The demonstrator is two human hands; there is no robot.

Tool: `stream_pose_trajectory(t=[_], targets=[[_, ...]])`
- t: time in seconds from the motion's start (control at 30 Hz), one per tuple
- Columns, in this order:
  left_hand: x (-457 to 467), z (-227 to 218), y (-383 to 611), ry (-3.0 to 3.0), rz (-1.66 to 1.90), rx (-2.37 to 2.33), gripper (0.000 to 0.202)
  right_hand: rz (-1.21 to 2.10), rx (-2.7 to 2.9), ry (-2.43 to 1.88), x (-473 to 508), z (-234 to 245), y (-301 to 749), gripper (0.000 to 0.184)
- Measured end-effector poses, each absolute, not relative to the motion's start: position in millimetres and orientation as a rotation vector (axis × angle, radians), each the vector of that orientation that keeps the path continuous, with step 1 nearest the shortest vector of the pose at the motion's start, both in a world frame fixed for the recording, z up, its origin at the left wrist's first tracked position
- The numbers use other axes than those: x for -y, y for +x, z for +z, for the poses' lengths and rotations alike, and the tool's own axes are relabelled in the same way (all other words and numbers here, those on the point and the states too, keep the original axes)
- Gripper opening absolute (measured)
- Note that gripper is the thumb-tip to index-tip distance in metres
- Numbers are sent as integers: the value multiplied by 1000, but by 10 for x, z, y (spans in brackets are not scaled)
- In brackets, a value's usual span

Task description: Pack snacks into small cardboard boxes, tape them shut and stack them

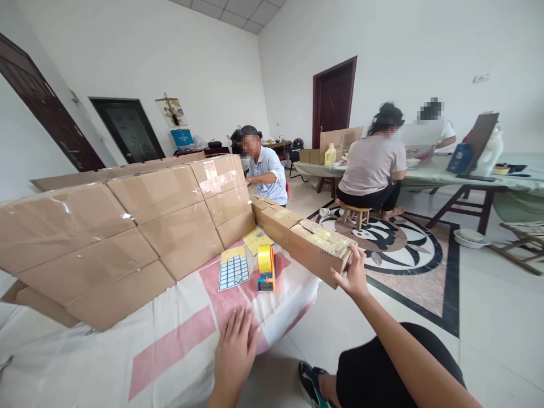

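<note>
Right hand: grasping near end of long brown cardboard box. Left of grip: brown cardboard box stack, already taped; left hand, flat, unladen. Remainder: indeterminable.

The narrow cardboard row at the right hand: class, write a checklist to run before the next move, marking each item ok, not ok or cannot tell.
1. Right hand touching the near end of the cardboard row: ok.
2. Firm grip there: cannot tell.
3. Row supported along its whole length: not ok; the near end appears to jut past the table edge.
4. Left hand free: ok, resting on the tablecloth.
5. Tape dispenser clear of the left hand: ok, beyond its fingertips.
</note>
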State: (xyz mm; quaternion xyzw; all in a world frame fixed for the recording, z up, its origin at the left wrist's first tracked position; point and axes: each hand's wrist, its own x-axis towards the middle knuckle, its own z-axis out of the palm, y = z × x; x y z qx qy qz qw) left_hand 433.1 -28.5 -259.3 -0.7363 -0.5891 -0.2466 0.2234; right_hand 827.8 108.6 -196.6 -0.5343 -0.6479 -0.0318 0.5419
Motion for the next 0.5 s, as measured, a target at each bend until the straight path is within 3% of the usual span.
stream_pose_trajectory(t=[0.2,0.5], targets=[[281,-2548,4325,-2004,-623,1596,43,10,1567,-1329,-1410,-1936,7962,107],[292,-2558,4342,-2037,-682,1626,44,248,1642,-1575,-1911,-1802,7252,100]])
